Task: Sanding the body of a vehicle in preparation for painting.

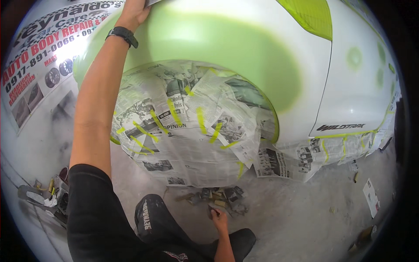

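Observation:
My left hand (136,14) is raised to the top of a car's white fender (244,19), over an area of pale green paint (209,41). The picture's upper edge cuts off most of its fingers. A sliver of something flat and grey (152,1) shows beside it. Low down, my right hand (219,219) has its fingers closed in a pinch on a small dark thing that I cannot make out. Just beyond it on the floor lies a pile of small dark and tan blocks (220,203). Taped newspaper (196,157) covers the wheel arch.
More newspaper (288,163) hangs under the door (349,100), which has green spots. Yellow-green masking film (307,17) covers a part at the top. A printed banner (48,52) hangs at left above a cluttered stand (48,196). A loose sheet (371,198) lies on the floor.

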Demonstrator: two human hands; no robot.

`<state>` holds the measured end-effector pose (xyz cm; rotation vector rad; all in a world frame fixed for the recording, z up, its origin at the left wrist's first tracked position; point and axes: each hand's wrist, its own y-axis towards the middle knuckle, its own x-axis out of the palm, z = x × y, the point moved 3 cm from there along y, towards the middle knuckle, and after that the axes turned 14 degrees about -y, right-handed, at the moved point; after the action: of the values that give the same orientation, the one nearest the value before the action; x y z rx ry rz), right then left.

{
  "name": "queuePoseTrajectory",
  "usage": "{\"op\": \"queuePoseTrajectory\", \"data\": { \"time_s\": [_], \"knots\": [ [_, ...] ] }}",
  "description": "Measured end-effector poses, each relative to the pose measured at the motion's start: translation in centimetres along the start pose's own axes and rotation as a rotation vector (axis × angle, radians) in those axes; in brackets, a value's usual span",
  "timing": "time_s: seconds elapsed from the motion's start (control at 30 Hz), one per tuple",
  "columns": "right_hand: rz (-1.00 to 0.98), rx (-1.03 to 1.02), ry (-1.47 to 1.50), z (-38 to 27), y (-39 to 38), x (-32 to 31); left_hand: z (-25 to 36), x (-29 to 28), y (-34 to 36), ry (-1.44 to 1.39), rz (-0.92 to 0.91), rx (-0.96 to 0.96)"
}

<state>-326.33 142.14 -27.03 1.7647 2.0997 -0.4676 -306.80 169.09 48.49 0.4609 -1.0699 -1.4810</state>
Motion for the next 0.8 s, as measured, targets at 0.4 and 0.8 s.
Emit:
{"op": "queuePoseTrajectory", "data": {
  "time_s": [0.4,0.8],
  "knots": [
    [-0.004,0.186,0.42,-1.9,0.3,-5.1,4.7,-7.1,7.1,0.177,0.123,0.087],
    [0.213,0.455,0.504,4.6,-1.3,-7.0,0.1,-2.9,3.1,0.141,0.189,0.178]
  ]
}}
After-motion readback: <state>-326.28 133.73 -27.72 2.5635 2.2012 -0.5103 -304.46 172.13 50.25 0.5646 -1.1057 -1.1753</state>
